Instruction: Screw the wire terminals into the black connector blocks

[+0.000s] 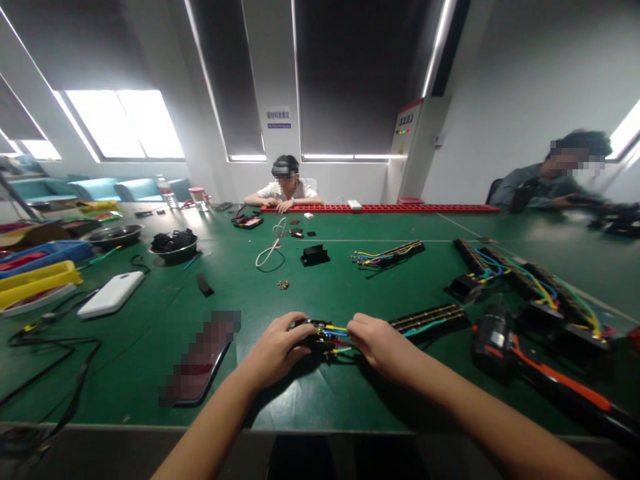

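Close in front of me lies a small black terminal block (324, 339) with brass-coloured contacts. My left hand (280, 347) has its fingers closed around the block's left end. Yellow, blue, red and green wires (340, 332) run from the block toward the right. My right hand (375, 340) pinches these wires close to the block. Beyond that hand, the wires lead to a long black strip (433, 321) with brass-coloured rails, lying flat on the green table (240, 287). Fingers hide part of the block and the wire ends.
A cordless screwdriver (540, 373) lies right, below several wired strips (550, 287). A phone (203, 367) is left. Ahead are small brass parts (283, 285), a black housing (315, 255) and another wired strip (390, 255). Metal bowls (174, 247) stand left. Two people sit across the table.
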Demonstrator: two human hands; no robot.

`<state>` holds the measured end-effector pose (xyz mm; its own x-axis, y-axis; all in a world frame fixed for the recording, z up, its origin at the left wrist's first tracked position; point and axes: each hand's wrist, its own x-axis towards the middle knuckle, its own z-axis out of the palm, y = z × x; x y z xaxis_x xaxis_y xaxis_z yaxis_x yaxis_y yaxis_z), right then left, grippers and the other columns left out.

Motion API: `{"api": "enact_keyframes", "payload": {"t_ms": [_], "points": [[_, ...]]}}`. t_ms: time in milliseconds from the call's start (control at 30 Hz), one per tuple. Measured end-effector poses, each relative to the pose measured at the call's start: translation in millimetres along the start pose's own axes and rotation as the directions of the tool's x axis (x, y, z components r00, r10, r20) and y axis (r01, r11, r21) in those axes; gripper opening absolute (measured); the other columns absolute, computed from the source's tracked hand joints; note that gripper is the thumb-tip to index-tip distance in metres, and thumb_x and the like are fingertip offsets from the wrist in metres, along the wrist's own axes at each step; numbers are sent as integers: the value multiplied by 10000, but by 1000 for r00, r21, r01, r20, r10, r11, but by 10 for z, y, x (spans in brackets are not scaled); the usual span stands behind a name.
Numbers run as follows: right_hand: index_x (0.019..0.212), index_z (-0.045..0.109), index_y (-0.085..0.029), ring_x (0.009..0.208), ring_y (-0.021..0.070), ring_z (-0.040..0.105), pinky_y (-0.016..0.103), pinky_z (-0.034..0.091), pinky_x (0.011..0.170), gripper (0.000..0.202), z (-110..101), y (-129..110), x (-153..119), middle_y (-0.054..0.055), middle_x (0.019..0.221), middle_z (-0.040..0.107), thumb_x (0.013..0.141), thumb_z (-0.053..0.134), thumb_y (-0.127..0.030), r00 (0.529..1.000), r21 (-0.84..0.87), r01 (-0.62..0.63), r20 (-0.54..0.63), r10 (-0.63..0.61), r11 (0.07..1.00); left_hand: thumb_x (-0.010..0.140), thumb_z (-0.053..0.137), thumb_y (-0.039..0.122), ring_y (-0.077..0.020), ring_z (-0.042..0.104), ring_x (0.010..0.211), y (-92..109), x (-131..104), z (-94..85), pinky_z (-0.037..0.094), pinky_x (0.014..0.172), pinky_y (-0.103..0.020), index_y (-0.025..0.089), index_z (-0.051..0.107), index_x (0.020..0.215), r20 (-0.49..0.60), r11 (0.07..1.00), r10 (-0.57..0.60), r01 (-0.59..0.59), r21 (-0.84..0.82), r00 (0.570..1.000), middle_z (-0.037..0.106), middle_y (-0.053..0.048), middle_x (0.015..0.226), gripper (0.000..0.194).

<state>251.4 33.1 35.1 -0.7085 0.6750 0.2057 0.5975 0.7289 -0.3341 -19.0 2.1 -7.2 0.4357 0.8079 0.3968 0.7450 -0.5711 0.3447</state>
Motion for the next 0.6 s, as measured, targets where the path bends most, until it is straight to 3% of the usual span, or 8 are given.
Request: {"api": "enact_keyframes", "payload": {"t_ms": [600], "points": [[880,579,-184,707,141,521,248,370,647,131,-27,-17,-56,28,857,571,931,490,-103,1000,-19,5,19,-4,1000,925,579,219,-262,548,1163,-2,-18,2,487,988,-437,296,586,1272,28,994,44,-46,98,999,531,-95,1321,355]]}}
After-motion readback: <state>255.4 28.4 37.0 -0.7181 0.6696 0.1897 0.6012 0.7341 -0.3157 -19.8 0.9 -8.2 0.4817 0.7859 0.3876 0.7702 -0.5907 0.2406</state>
